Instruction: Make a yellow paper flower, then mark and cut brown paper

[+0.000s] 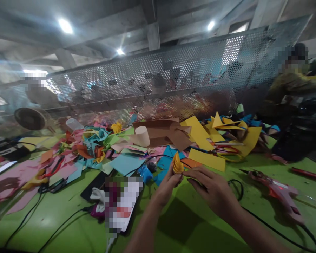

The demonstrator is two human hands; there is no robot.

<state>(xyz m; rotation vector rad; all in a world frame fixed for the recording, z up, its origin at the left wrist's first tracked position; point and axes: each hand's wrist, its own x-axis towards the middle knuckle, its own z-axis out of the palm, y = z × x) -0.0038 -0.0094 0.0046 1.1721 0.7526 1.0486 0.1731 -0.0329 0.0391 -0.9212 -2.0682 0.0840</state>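
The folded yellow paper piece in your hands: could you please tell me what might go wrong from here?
1. The left hand pinches the folded yellow paper piece only at its base, so it might slip or get crushed.
2. A black cable loops beside the right hand, with the glue gun close by; a snag could drag things.
3. Paper scraps crowd the green table, so a dropped piece could be hard to find.
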